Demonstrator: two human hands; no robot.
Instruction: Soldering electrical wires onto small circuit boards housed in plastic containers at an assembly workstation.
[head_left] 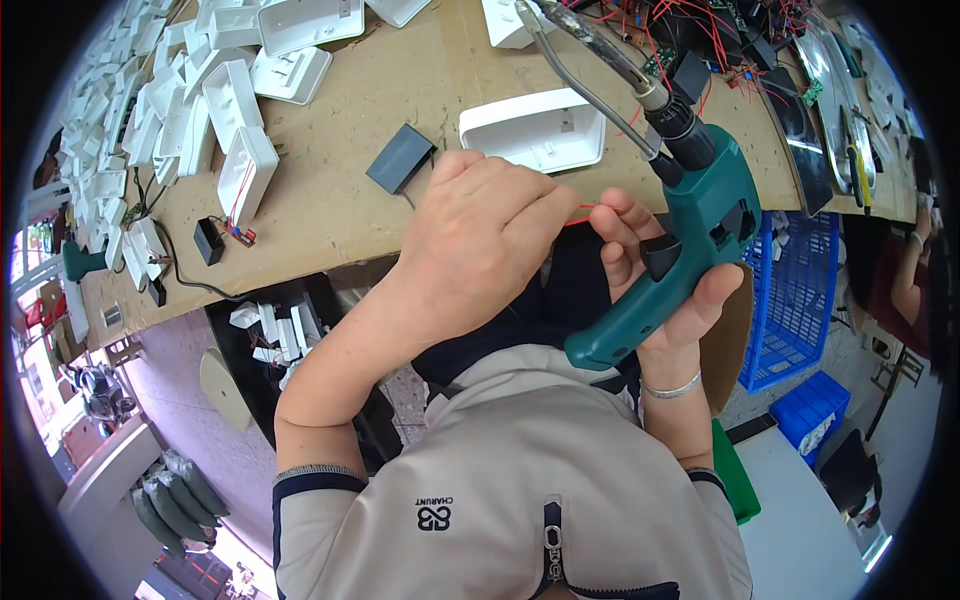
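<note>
My left hand (480, 245) is closed in a pinch over the table's front edge, and a thin red wire (588, 207) runs from its fingertips toward the fingers of my right hand (686, 324). That right hand holds a green soldering gun (700, 225) against the palm, its handle slanting down to the left. The gun's metal barrel and thin feed tube point up and away over the table. Just beyond my left hand lies a dark grey rectangular block (401, 158) with a thin wire. An open white plastic housing (535, 130) rests behind both hands.
White housings (232, 105) are heaped on the left of the table (330, 200). A small black box (208, 241) with a red board sits nearby. Red wires and circuit boards (715, 40) crowd the far right. A blue crate (795, 300) stands below the right edge.
</note>
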